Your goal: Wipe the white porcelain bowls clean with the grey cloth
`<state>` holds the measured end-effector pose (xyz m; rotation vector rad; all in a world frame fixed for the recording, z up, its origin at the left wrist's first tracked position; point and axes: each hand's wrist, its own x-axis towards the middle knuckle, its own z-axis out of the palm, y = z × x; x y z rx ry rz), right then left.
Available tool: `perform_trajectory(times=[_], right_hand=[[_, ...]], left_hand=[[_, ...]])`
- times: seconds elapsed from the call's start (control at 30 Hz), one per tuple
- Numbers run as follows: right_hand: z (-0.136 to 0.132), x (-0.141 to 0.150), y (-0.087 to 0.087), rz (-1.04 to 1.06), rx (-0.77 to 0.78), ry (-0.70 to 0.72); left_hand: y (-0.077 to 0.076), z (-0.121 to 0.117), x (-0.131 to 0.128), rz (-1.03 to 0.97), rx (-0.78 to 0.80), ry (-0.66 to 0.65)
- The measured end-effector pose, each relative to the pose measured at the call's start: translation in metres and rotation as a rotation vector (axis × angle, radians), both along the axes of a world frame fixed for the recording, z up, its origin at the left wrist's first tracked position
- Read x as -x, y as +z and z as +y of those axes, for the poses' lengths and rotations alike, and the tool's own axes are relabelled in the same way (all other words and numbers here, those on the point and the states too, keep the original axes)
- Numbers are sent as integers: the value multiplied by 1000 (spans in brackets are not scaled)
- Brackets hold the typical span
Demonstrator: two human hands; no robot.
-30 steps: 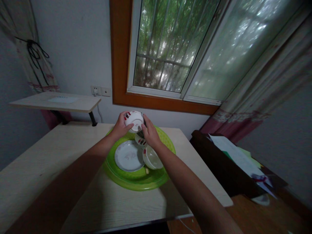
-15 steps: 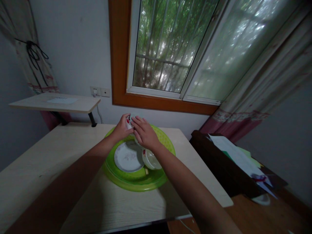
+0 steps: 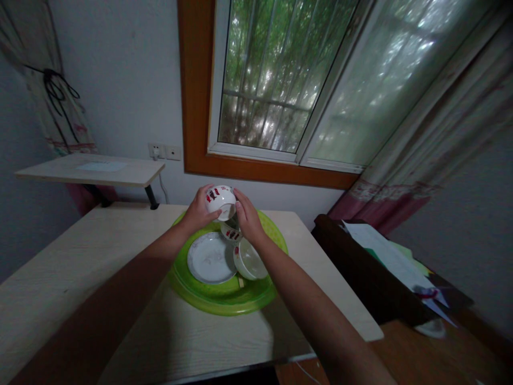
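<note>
A small white bowl [image 3: 219, 198] with red and black figures is tilted above the far part of a green basin [image 3: 224, 309]. My left hand [image 3: 197, 210] grips its left side, thumb low and fingers behind. My right hand [image 3: 247, 216] is curled against the bowl's right side; whether a cloth is tucked in it is hidden. Under the hands stands another patterned bowl [image 3: 231, 233], partly covered. A white plate [image 3: 211, 258] lies in the basin's left part. Beside it a third bowl [image 3: 249, 261] leans on its side, near the end of a wooden stick [image 3: 241, 282].
The basin rests on a pale wooden table [image 3: 132, 342]. A raised shelf [image 3: 92, 170] with a paper sheet stands at the back left. Behind are a wall and a barred window [image 3: 276, 80]. Papers [image 3: 385, 256] lie on dark furniture to the right.
The held bowl has turned, so its patterned side now faces me. My right hand has shifted from over the bowl to its right side, and a pale greenish patch between the hands is out of sight.
</note>
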<state>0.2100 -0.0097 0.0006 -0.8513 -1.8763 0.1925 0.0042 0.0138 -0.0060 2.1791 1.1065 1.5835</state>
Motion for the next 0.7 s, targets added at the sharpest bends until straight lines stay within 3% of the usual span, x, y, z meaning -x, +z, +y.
perform_trajectory(times=[0.17, 0.47, 0.7], right_hand=[[-3, -1, 2, -54, -28, 8], [-20, 8, 17, -344, -203, 80], [-16, 5, 15, -207, -137, 62]], left_hand=[[1, -3, -2, 54, -48, 1], [-6, 1, -1, 125, -117, -41], [-4, 1, -2, 21, -80, -49]])
